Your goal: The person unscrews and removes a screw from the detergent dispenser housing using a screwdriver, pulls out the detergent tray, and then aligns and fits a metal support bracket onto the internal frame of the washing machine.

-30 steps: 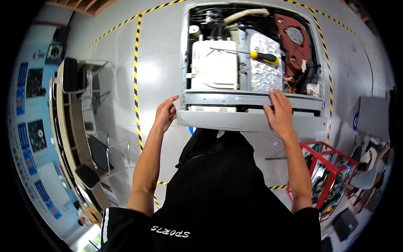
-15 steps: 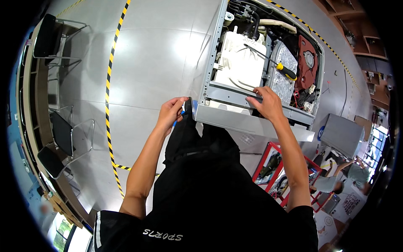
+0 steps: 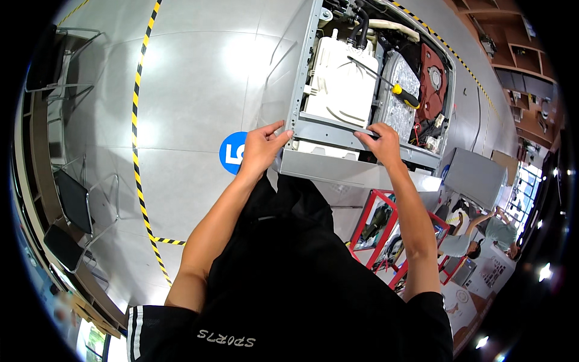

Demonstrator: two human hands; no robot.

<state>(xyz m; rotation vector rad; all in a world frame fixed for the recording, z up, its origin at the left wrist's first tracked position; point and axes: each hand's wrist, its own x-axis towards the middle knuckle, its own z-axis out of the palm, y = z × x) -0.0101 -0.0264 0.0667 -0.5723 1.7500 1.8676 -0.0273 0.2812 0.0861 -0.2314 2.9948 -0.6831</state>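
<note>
In front of me stands a washing machine (image 3: 360, 169) with its top off and its insides bare. My left hand (image 3: 260, 146) is at its near left corner, thumb and forefinger apart, fingertips by the metal side rail. My right hand (image 3: 385, 143) is over the grey metal crossbar (image 3: 329, 133), its fingers bent toward the thumb. A small dark thing shows between them, too hidden to name. Beyond the crossbar sits a white plastic box (image 3: 344, 78). A screwdriver (image 3: 405, 96) with a yellow and black handle lies across the box and a foil-covered part (image 3: 395, 111).
Black hoses (image 3: 360, 30) and a red-brown part (image 3: 432, 81) fill the machine's far side. A red metal frame (image 3: 374, 226) stands near right, with people (image 3: 467, 246) beyond. Striped tape (image 3: 136, 120), a round blue floor mark (image 3: 229, 158) and chairs (image 3: 73, 196) are at left.
My left hand has moved up and right to the machine's corner, its pinched fingers now apart. My right hand stays over the crossbar, shifted slightly right along it. The blue floor mark has come into sight.
</note>
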